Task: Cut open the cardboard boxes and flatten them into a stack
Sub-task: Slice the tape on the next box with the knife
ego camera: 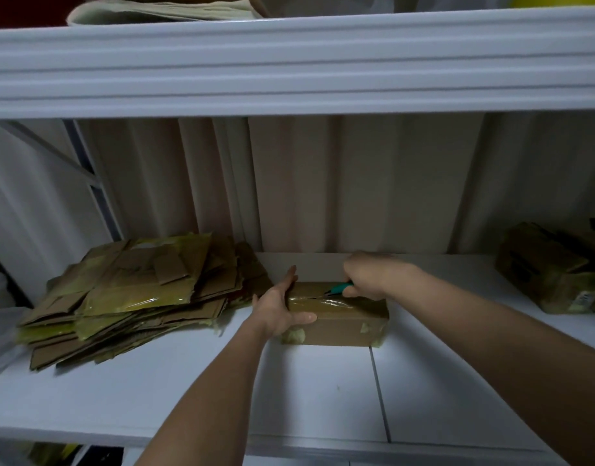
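While the head camera looks down onto a white shelf board [323, 391], a closed brown cardboard box sealed with clear glossy tape [343, 322] sits near the middle of it, toward the back. The left hand [278, 309] grips the box's left end: its fingers reach straight along the far side of that end and the thumb lies across the near front face, so the end is held between them. The right hand [373, 277] is curled into a fist round a teal-handled utility knife [340, 288], whose tip touches the taped seam on the box's top, just beside the left hand's fingers.

Just left of the box, a stack of flattened brown cardboard pieces with yellowish tape strips [135, 297] lies on the same board, its right edge near the left hand. Well apart at the far right, another taped brown cardboard box [551, 274] rests tilted on the shelf. Behind everything hangs a pale pleated curtain [323, 183]. Above, the white edge of an upper shelf [289, 68] crosses the whole view, with folded cardboard on top of it [161, 11].
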